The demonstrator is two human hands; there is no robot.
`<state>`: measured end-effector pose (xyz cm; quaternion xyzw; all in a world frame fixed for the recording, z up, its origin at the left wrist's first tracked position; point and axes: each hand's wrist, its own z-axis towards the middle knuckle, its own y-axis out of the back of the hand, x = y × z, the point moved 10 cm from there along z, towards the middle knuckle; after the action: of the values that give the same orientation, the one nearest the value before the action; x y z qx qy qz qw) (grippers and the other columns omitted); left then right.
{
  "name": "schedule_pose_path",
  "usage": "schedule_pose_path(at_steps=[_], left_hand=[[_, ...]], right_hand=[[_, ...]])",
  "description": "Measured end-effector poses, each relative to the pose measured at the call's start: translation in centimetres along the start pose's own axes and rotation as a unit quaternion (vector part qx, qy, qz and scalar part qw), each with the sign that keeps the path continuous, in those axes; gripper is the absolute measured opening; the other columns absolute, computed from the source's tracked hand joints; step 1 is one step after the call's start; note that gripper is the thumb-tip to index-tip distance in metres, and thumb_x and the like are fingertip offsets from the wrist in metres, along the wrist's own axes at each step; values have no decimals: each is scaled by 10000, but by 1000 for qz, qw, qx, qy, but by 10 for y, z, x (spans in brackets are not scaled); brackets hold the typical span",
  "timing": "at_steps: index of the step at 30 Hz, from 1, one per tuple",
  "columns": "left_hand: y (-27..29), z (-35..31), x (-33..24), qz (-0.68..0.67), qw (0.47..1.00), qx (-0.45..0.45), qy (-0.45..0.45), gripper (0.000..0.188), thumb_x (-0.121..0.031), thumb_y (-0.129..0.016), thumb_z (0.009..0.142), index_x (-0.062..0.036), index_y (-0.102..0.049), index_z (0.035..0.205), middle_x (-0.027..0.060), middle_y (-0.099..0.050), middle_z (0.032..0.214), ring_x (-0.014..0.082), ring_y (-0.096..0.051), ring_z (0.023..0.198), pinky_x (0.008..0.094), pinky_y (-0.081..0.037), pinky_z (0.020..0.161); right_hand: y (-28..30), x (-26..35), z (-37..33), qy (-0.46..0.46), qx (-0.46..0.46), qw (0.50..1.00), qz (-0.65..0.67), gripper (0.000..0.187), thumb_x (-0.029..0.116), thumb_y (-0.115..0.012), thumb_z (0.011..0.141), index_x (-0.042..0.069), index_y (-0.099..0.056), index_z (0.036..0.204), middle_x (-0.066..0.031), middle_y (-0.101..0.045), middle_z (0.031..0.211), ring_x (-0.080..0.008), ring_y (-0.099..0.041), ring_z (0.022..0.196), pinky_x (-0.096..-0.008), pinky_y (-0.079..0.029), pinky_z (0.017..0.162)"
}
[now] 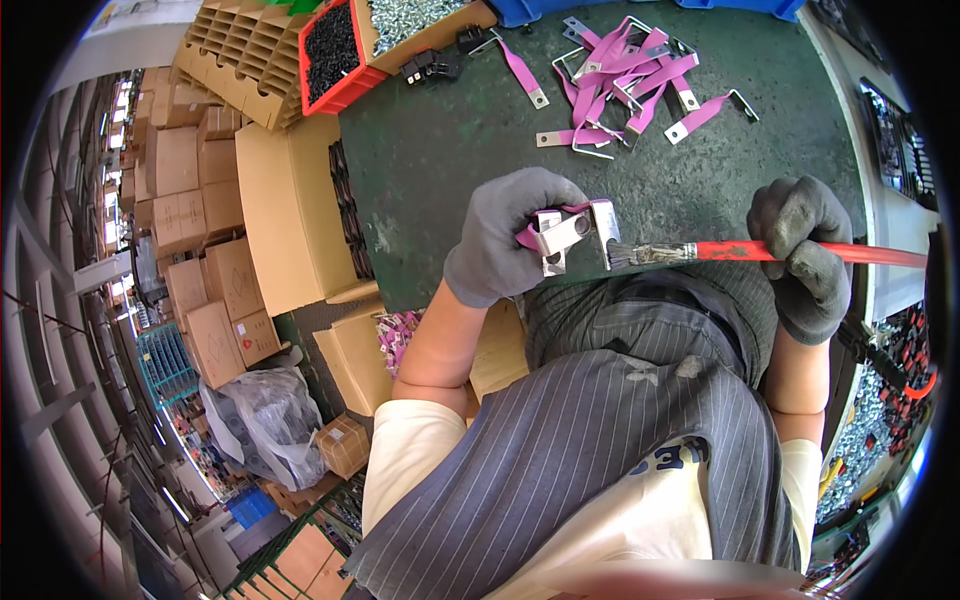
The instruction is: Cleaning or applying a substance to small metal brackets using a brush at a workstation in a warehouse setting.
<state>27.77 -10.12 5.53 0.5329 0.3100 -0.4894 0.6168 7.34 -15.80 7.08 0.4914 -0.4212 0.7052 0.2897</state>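
Observation:
My left hand (510, 235), in a dark grey glove, is closed around a few pink-sleeved metal strips (567, 233) with bare, bent silver ends and holes. My right hand (803, 255), gloved alike, grips the red handle of a flat brush (725, 251). The dark bristles point left and meet, or nearly meet, the upright metal end of a held strip. Beyond my hands, a loose heap of similar pink strips (610, 90) lies on the dark green tabletop (430, 180). One single strip (520, 70) lies apart, left of the heap.
A red bin (372, 80) of small black parts stands at the far left beside a cardboard tray of screws (410, 25). Black plastic pieces (430, 67) lie near it. An open carton (285, 210) flanks the table's left edge; another below holds pink strips (398, 335).

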Motion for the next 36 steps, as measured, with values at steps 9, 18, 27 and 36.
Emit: schedule_pose_path(at_steps=[9, 18, 27, 36], left_hand=[[1, 2, -5, 29, 1000, 8, 3, 173, -59, -690, 653, -26, -589, 789, 83, -586, 727, 186, -576, 629, 261, -448, 596], [57, 6, 68, 49, 970, -169, 170, 348, -99, -715, 698, -55, -565, 1009, -8, -581, 809, 66, -521, 722, 231, -446, 654], [74, 80, 96, 377, 889, -152, 212, 438, -486, -651, 745, -72, -623, 887, 158, -654, 838, 335, -625, 821, 422, -479, 703], [64, 62, 98, 453, 874, -84, 155, 284, -323, -640, 746, -91, -624, 910, 136, -624, 896, 332, -607, 829, 431, -477, 721]], right_hand=[[2, -1, -4, 9, -27, 999, 21, 269, 264, -622, 633, 29, -496, 667, -33, -441, 575, -104, -362, 487, -249, -281, 484], [47, -35, -9, -26, -78, 996, 15, 227, 237, -552, 704, 20, -510, 759, -23, -438, 631, -75, -359, 512, -214, -258, 463], [60, -91, -20, -104, -111, 986, 71, 211, 218, -511, 760, 26, -514, 848, -27, -459, 641, -76, -368, 505, -200, -273, 459], [73, -88, -21, -67, -122, 978, 152, 261, 254, -500, 802, 20, -529, 914, -37, -465, 629, -81, -368, 490, -207, -275, 442]])
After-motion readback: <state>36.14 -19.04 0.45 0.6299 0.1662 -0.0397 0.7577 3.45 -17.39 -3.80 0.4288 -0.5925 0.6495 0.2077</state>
